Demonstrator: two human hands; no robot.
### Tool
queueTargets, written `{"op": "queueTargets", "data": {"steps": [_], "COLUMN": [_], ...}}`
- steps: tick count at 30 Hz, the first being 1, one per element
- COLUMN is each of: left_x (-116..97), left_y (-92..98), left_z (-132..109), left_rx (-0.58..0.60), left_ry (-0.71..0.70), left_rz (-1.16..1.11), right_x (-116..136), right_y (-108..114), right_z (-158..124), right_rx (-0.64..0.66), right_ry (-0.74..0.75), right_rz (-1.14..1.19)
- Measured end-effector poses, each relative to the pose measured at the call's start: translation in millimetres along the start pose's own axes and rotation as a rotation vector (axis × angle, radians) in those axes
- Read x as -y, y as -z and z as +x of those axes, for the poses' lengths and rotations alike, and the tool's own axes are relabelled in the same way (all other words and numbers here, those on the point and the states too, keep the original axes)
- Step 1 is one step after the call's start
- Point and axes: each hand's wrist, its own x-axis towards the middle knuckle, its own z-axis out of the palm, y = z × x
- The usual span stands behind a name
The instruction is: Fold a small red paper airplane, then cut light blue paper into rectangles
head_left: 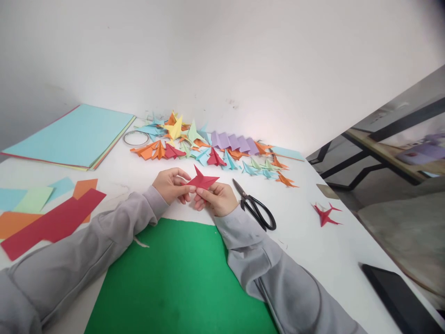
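Past the green sheet (174,278), a red folded paper (204,181) sits pinched above the worktop (295,236).
The grip of the right hand (219,198) is clamped on its near edge, thumb on top; the left hand (174,184) pinches its left end. It is probably light and fairly stiff along the creases, with fragile points that could bend, so the layered folds seem the best hold. Scissors (257,212) lie right of the hands; colourful folded pieces (174,128) spread beyond.
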Motion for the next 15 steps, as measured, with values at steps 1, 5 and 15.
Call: {"op": "queueTargets", "data": {"steps": [1, 5, 15], "left_x": [-0.4, -1.9, 1.5], "left_y": [0.4, 3.1, 5.5], "left_z": [0.1, 2.1, 3.5], "left_rx": [0.009, 0.054, 0.08], "left_ry": [0.007, 0.041, 0.047], "left_rz": [-0.005, -0.039, -0.092], "right_x": [-0.4, -0.3, 2.3], "right_y": [1.7, 4.0, 4.0], "right_z": [1.2, 2.7, 2.4], "right_rx": [0.017, 0.039, 0.025], "right_ry": [-0.005, 0.001, 0.004], "right_rz": [-0.005, 0.002, 0.012]}}
